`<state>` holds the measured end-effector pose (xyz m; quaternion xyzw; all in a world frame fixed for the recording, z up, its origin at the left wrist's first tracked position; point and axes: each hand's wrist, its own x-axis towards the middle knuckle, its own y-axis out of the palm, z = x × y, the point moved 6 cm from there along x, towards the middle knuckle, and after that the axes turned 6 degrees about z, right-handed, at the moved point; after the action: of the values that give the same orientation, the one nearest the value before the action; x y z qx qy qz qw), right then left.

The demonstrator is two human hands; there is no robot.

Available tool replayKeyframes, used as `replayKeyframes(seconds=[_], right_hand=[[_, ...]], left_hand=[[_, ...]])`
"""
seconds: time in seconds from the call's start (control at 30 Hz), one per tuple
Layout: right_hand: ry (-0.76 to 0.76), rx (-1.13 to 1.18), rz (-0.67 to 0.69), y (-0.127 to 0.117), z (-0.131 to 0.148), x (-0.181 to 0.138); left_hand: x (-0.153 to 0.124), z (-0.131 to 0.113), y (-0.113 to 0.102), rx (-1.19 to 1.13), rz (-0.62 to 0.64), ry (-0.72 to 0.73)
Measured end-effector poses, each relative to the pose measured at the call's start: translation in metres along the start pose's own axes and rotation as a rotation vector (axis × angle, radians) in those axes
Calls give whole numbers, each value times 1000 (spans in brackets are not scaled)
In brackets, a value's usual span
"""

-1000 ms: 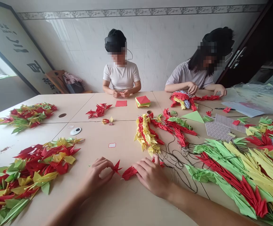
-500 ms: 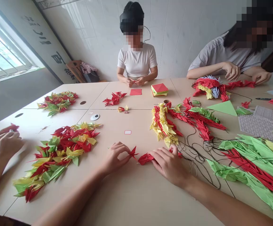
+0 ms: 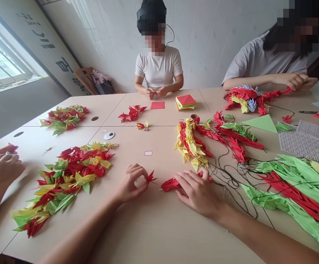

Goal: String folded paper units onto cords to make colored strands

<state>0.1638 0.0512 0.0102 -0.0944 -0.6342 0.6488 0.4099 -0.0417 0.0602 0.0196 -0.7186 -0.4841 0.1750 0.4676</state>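
Observation:
Between the thumb and index finger of my left hand [image 3: 131,184] is a small red origami crane [image 3: 150,178], held just above the table. My right hand [image 3: 196,191] rests over a red string of folded paper [image 3: 169,184], its fingers curled around it; one end pokes out to the left and a bit shows past the fingers. A short gap separates the crane from this string. Left of my left hand spreads a pile of red, yellow and green cranes [image 3: 71,172]. Black cords [image 3: 231,179] trail beside my right hand.
Red and yellow paper garlands [image 3: 192,143] and long green strands [image 3: 291,205] occupy the right. Across the table are a stack of square paper [image 3: 186,102] and a loose red sheet [image 3: 157,105]. Several people work around; another person's hands [image 3: 5,165] are at far left.
My left hand has shifted slightly left with the crane, widening the gap to the red string. My right hand stays put. The right-hand person's hands have come together.

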Motion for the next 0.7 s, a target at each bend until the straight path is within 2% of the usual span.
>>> replayKeyframes(seconds=[0.17, 0.27, 0.47, 0.57, 0.63, 0.7], right_hand=[[-102, -26, -84, -17, 10, 1], [-115, 39, -135, -26, 15, 1], [-153, 142, -34, -16, 30, 0], [-220, 176, -44, -16, 34, -2], [-218, 231, -106, -23, 30, -2], [-160, 300, -201, -32, 20, -2]], left_hand=[[0, -6, 2, -34, 8, 42], [-1, -16, 5, -20, 0, 75], [-4, -45, 16, 46, 48, 169], [-6, -54, 19, 40, 65, 239], [-6, -50, 17, 45, 38, 211], [-3, -38, 14, 76, 29, 102]])
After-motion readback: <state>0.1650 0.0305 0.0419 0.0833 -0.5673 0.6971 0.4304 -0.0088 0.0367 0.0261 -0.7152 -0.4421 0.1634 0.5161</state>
